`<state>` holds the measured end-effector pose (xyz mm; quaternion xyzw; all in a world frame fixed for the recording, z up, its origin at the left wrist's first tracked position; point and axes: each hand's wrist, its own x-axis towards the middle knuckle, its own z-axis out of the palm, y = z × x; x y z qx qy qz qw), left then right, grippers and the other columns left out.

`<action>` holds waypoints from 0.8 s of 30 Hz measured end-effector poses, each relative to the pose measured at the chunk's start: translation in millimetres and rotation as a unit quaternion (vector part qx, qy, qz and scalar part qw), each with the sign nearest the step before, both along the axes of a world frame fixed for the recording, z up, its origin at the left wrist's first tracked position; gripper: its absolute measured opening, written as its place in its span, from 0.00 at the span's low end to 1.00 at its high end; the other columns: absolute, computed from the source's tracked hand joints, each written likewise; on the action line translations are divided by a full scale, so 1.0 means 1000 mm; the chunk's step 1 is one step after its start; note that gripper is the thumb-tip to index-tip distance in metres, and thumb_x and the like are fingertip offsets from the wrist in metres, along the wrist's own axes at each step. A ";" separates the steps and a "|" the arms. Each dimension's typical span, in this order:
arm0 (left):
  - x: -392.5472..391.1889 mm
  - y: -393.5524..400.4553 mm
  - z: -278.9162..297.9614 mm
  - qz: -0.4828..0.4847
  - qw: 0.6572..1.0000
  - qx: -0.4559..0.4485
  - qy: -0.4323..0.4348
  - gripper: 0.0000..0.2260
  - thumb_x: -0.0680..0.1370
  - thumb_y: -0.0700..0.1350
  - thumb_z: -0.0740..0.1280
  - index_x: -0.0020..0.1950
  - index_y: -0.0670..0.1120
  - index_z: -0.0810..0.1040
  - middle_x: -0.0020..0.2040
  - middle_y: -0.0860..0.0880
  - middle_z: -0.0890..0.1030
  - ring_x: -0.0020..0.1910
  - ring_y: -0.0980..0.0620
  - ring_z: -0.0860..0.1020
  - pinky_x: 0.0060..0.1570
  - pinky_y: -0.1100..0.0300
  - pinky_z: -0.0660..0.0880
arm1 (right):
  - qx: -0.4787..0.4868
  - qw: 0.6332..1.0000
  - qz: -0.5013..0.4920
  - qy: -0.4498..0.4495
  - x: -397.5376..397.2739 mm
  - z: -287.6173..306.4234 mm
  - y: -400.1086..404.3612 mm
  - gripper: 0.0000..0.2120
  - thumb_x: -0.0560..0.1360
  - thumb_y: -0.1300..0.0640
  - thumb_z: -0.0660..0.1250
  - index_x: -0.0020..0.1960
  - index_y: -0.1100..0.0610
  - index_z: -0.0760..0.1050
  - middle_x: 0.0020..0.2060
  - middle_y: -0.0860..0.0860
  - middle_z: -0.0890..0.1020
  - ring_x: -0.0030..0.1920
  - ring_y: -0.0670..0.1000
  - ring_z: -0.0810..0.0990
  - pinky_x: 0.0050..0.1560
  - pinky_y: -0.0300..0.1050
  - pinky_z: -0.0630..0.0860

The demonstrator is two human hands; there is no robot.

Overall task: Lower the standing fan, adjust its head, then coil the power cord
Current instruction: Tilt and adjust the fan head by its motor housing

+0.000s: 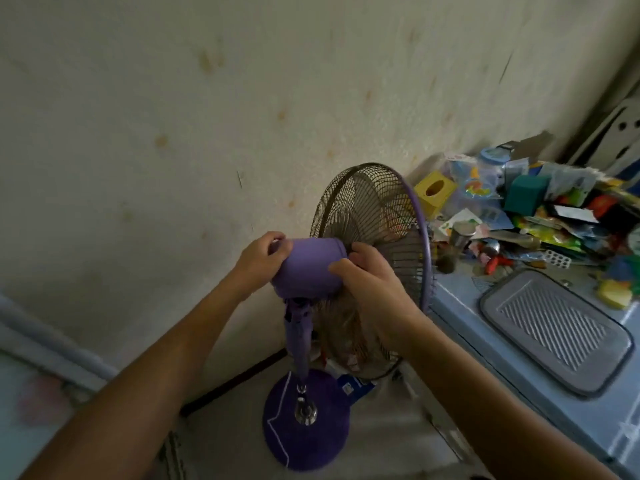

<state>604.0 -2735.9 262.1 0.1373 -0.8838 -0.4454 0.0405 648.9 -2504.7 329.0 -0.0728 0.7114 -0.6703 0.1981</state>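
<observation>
Gripping the purple motor housing point(308, 266) from both sides: left hand point(258, 259) wrapped round its rear end, right hand point(372, 282) clasping the front by the wire grille point(372, 216). Standing fan upright on round purple base point(304, 441), on the floor beside the blue counter point(460, 317), near the wall point(207, 116).

The purple standing fan point(311, 271) stands upright on its round base point(304, 427) near the wall, its dark wire grille point(374, 216) facing right.
</observation>
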 end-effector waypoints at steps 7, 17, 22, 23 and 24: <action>0.027 0.029 0.011 0.056 0.988 -0.146 -0.015 0.26 0.78 0.52 0.69 0.74 0.47 0.68 0.69 0.41 0.76 0.65 0.41 0.75 0.61 0.51 0.71 | 0.258 0.863 -0.084 0.427 -0.020 0.026 0.089 0.34 0.73 0.45 0.70 0.75 0.50 0.64 0.77 0.55 0.59 0.78 0.60 0.56 0.74 0.65 0.62; 0.039 0.061 0.007 0.097 0.982 -0.158 -0.021 0.28 0.80 0.44 0.67 0.78 0.46 0.61 0.73 0.40 0.71 0.69 0.36 0.71 0.65 0.44 0.70 | 0.205 0.938 -0.034 0.279 0.002 -0.030 0.090 0.49 0.76 0.46 0.71 0.80 0.43 0.36 0.81 0.52 0.46 0.80 0.60 0.53 0.74 0.66 0.66; 0.042 0.054 0.010 0.072 0.989 -0.128 -0.021 0.28 0.80 0.41 0.66 0.78 0.46 0.61 0.73 0.38 0.70 0.69 0.35 0.71 0.64 0.46 0.70 | 0.229 0.929 -0.059 0.284 0.028 -0.030 0.075 0.50 0.76 0.44 0.70 0.81 0.46 0.36 0.80 0.55 0.46 0.78 0.61 0.55 0.72 0.63 0.67; 0.042 0.053 0.010 0.066 0.989 -0.127 -0.020 0.28 0.79 0.41 0.67 0.77 0.46 0.62 0.73 0.38 0.70 0.68 0.35 0.71 0.63 0.46 0.70 | 0.228 0.930 -0.062 0.283 0.029 -0.031 0.074 0.50 0.76 0.45 0.71 0.81 0.46 0.35 0.80 0.54 0.46 0.78 0.61 0.55 0.73 0.63 0.68; 0.044 0.052 0.011 0.063 0.989 -0.129 -0.018 0.27 0.79 0.42 0.67 0.77 0.46 0.62 0.72 0.38 0.71 0.68 0.35 0.71 0.63 0.46 0.70 | 0.224 0.930 -0.063 0.285 0.029 -0.031 0.074 0.50 0.75 0.45 0.71 0.81 0.45 0.36 0.79 0.54 0.47 0.78 0.61 0.56 0.73 0.64 0.68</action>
